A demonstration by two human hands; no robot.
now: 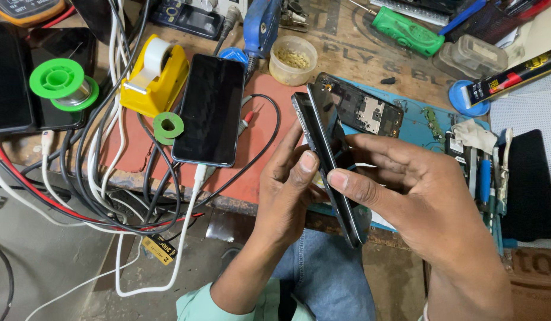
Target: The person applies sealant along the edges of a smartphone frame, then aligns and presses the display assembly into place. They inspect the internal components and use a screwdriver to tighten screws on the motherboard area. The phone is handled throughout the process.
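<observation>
Both hands grip a dark, glossy phone (330,156) edge-on above the bench (347,53) edge, its thin black frame tilted toward 11 o'clock. Left hand (287,190) fingers close round its left side; right hand (418,202) fingers clamp its right.

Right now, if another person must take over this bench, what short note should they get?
Left hand: grips the dark phone on its left edge, thumb on the screen.
Right hand: holds the same phone from the right, thumb on its edge.
Phone is tilted on edge above the bench; screen and body seem slightly parted at the top.
An opened phone frame lies behind on the blue mat.
Left: the phone is not yet closed or fully opened.
</observation>
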